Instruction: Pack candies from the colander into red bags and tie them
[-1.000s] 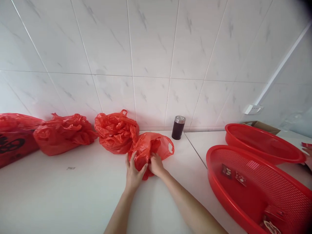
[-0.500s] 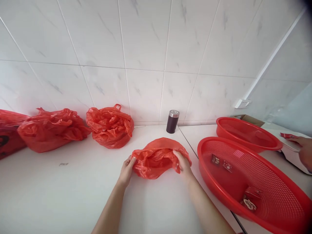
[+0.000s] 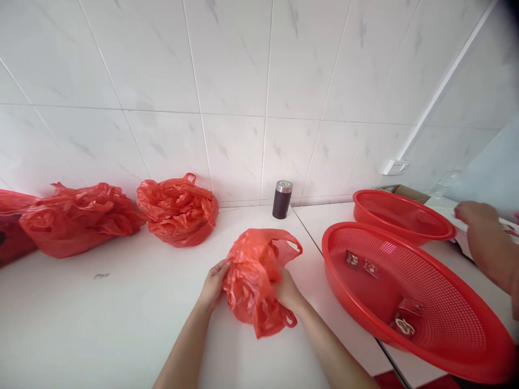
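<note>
Between my two hands is a crumpled red plastic bag [image 3: 253,281], resting on or just above the white table. My left hand [image 3: 214,283] pinches the bag's left edge between thumb and fingers. On the other side, my right hand [image 3: 288,289] is closed at the bag, its fingertips hidden in the folds. One loop handle of the bag stands out at the upper right and another hangs low beside my right wrist.
Several filled red bags [image 3: 178,210] line the wall at the left. A dark tumbler [image 3: 282,200] stands behind my hands. To the right are a large red basket [image 3: 360,300] with a few small packets and another red basket [image 3: 405,237]. A co-worker's hand [image 3: 478,213] is beyond.
The bag has been turned and gathered, so its handles now stick out on the right. My right hand has moved lower and left. The co-worker's arm reaches further into view.
</note>
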`<action>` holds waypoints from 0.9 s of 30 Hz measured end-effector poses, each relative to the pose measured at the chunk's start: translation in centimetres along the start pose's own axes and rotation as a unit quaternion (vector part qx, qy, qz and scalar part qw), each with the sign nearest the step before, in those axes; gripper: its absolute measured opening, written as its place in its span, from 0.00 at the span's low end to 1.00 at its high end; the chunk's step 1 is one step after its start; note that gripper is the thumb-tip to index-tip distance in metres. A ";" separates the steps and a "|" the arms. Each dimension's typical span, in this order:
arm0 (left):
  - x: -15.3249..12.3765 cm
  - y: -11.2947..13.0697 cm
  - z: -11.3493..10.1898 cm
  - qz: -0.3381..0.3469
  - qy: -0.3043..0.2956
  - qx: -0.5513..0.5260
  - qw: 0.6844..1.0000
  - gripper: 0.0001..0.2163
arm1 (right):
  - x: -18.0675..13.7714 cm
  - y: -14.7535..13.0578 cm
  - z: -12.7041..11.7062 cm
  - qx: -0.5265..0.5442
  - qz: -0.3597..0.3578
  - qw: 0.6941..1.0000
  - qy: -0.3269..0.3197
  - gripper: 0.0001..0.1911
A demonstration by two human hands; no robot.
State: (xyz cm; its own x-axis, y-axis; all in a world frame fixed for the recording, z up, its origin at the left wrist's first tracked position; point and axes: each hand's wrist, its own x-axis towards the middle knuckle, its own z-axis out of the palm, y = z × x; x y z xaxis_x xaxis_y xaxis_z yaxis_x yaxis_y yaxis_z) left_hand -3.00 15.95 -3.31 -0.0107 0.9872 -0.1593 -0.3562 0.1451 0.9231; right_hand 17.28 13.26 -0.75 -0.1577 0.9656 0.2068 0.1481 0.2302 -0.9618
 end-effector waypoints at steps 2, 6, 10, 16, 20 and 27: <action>1.3 0.3 -0.9 0.026 0.067 0.000 0.997 0.16 | -0.1 0.3 -1.2 0.034 -0.001 0.999 0.017 0.15; 2.8 1.5 -1.0 0.057 0.129 0.052 0.989 0.23 | 0.4 1.7 -2.9 -0.015 -0.015 0.994 0.112 0.21; 1.1 2.6 1.8 0.121 0.158 0.140 0.970 0.31 | 1.1 2.7 -2.9 -0.081 -0.039 0.993 0.078 0.30; -1.7 1.0 6.7 0.377 0.039 0.565 0.733 0.20 | 0.9 3.2 -2.0 -0.061 -0.067 0.996 -0.005 0.31; 0.9 -1.0 7.0 0.265 0.003 0.726 0.634 0.23 | 0.6 3.6 -2.9 -0.104 -0.056 0.990 0.077 0.29; 6.4 -0.9 5.6 0.198 0.077 0.744 0.634 0.27 | -3.1 1.0 -4.3 -0.081 -0.067 0.968 0.229 0.14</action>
State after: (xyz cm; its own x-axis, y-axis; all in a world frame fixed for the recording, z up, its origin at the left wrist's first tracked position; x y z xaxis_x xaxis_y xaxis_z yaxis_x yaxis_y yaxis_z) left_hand 2.45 22.49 -3.24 0.0449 0.9643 0.2612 0.9767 -0.0972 0.1912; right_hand 22.13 11.08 -1.60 0.2580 0.8697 0.4207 0.3130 0.3367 -0.8881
